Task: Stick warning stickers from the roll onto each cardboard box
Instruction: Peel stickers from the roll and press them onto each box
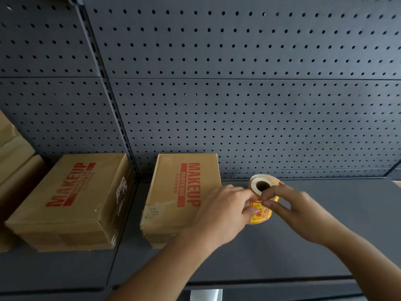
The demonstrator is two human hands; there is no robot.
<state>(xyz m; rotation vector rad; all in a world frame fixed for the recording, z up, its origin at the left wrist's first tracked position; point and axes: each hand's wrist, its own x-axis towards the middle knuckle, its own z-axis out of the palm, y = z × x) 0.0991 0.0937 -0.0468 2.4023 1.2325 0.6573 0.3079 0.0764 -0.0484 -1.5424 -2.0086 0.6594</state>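
A sticker roll (pixel 263 184) stands near the back edge of the shelf (pixel 325 246), just right of a cardboard box (pixel 184 192). The left hand (pixel 223 213) has its grip clamped on the roll's near side. The right hand (pixel 301 211) pinches the yellow sticker strip (pixel 260 216) between both hands.

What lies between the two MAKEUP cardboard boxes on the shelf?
No object. The head view shows only a bare strip of dark shelf between the left box and the right box, with the slotted upright rising behind it.
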